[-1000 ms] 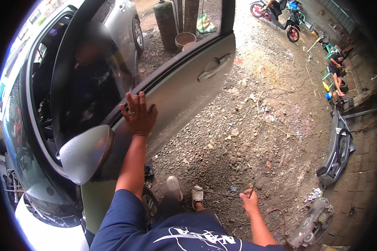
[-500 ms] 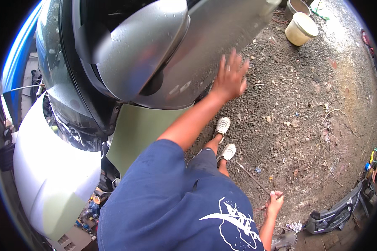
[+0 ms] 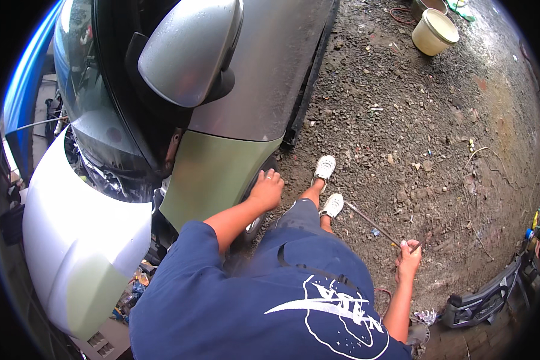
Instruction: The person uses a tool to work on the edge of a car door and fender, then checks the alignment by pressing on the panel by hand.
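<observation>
The right hand [image 3: 408, 259] wraps its fingers round a thin rod [image 3: 375, 222] near one end, seemingly to keep it slanted over the gravel [image 3: 384, 129], clear of the green fender [image 3: 216, 171], beside which the left hand [image 3: 268, 192] hangs seemingly empty, fingers loosely bent, contact unclear.

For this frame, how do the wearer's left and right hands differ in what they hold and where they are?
The right hand grips a thin rod, while the left hand shows nothing in its grasp. The left hand is by the edge of the green fender, contact unclear; the right hand is out over the gravel. Both hands are ungloved.
</observation>
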Motion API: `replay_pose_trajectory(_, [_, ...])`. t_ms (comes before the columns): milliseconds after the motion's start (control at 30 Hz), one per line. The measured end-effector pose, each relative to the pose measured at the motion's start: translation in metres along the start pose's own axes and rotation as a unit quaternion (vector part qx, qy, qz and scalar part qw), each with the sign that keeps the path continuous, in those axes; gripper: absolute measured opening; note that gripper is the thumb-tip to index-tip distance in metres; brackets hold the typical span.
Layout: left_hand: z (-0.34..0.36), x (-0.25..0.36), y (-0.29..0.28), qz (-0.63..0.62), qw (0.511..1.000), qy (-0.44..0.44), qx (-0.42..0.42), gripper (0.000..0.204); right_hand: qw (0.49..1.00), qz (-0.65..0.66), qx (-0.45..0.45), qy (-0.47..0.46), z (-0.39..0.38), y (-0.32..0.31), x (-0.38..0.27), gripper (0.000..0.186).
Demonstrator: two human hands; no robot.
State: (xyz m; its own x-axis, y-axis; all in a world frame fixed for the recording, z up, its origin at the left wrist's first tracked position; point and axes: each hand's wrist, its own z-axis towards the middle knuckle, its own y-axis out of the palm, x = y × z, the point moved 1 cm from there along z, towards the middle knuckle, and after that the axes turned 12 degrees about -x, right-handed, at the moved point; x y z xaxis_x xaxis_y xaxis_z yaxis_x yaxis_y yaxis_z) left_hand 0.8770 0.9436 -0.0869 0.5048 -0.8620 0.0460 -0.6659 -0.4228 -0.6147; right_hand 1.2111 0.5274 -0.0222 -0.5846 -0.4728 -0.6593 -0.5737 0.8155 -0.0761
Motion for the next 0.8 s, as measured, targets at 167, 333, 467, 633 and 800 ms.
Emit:
replay_pose_trajectory(167, [-0.019,-0.016,-0.014,0.046,0.997,-0.053,0.034,0.047,1.000,-0.006,-0.006,-0.005,-0.019,-0.020,0.041,0.020])
replay_pose_trajectory(333, [-0.047,-0.036,-0.016,0.131,0.979,-0.131,0.083,0.068,1.000,-0.022,0.012,0.012,-0.041,-0.048,0.081,0.021])
replay_pose_trajectory(467, [-0.100,-0.054,-0.070,0.184,0.952,-0.204,0.134,0.081,0.999,-0.032,0.032,0.022,-0.058,-0.070,0.116,0.019])
replay_pose_trajectory(633, [-0.135,-0.104,-0.133,0.221,0.914,-0.272,0.204,0.099,0.998,-0.041,0.038,0.034,-0.068,-0.091,0.160,0.020])
replay_pose_trajectory(800, [-0.129,-0.112,-0.129,0.259,0.906,-0.265,0.205,0.106,0.995,-0.060,0.069,0.043,-0.079,-0.088,0.173,0.021])
